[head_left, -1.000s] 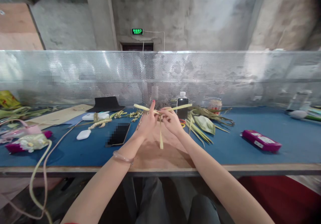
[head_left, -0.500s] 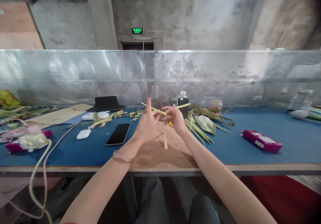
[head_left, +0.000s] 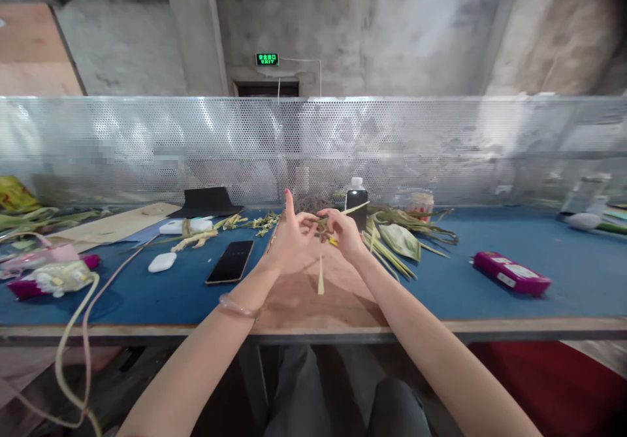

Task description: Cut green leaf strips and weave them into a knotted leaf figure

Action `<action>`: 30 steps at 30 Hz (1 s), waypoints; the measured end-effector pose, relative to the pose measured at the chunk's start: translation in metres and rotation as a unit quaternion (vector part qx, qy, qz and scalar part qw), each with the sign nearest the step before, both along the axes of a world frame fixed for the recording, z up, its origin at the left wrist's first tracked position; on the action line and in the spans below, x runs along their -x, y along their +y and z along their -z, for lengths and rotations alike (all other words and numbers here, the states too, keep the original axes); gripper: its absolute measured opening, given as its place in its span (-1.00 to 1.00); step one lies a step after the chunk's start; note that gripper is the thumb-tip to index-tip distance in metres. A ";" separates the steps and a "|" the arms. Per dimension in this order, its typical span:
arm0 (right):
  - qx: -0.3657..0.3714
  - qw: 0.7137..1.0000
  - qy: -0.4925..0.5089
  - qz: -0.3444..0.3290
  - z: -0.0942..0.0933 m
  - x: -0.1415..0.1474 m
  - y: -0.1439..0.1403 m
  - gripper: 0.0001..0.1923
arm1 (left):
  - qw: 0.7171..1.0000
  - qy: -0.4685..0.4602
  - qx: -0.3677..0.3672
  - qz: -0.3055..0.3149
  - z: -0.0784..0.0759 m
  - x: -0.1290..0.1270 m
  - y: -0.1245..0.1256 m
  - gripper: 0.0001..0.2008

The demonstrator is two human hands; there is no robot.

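Item 1, leaf strips (head_left: 321,254): you're holding these pale green-yellow strips up over the brown board (head_left: 313,300), both hands meeting at the crossing point. One strip is hanging straight down below your fingertips; another is sticking out up and to the right, past your right fingers toward the dark bottle (head_left: 356,203).

Item 2, left hand (head_left: 288,238): thumb and middle fingers are pinching the strips at the knot; index finger is pointing straight up, free of the strips (red nail polish showing).

Item 3, right hand (head_left: 345,231): fingers are curling in and pinching the same crossing from the opp. side, fingertips nearly touching the left ones.

Item 4, surroundings: black phone (head_left: 230,261) is lying left of your left hand, w/ a white earbud case (head_left: 162,262) further left. A pile of green leaves (head_left: 399,238) is lying just right of your right hand. A magenta box (head_left: 511,273) is sitting well apart to the right on the blue table (head_left: 490,300).
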State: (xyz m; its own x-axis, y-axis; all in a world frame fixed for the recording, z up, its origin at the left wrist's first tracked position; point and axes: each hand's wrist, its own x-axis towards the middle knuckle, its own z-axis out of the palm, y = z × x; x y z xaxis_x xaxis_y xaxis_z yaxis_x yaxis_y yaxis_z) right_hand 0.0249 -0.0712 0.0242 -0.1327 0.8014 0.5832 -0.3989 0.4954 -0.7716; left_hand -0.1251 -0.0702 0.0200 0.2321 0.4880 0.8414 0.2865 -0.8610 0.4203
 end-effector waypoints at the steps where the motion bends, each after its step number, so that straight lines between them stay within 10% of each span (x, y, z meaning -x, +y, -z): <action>1: -0.001 1.000 -0.004 -0.001 0.000 0.000 0.000 -0.58 | 1.000 0.006 0.000 -0.007 -0.001 0.000 -0.001 0.03; 13: -0.008 0.996 -0.090 -0.019 -0.005 -0.008 -0.002 -0.94 | 0.988 0.155 -0.020 -0.018 -0.002 0.006 0.005 -0.32; 30: -0.040 0.990 -0.131 0.011 0.001 -0.006 0.008 -0.67 | 0.993 0.099 0.029 -0.059 -0.001 0.010 0.011 -0.53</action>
State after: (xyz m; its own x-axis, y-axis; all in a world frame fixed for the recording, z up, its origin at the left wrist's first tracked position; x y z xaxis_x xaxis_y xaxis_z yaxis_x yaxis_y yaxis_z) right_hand 0.0305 -0.0637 0.0227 -0.2710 0.7578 0.5935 -0.1785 0.5663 -0.8047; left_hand -0.1350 -0.0592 0.0212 0.3290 0.5676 0.7547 0.4653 -0.7929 0.3935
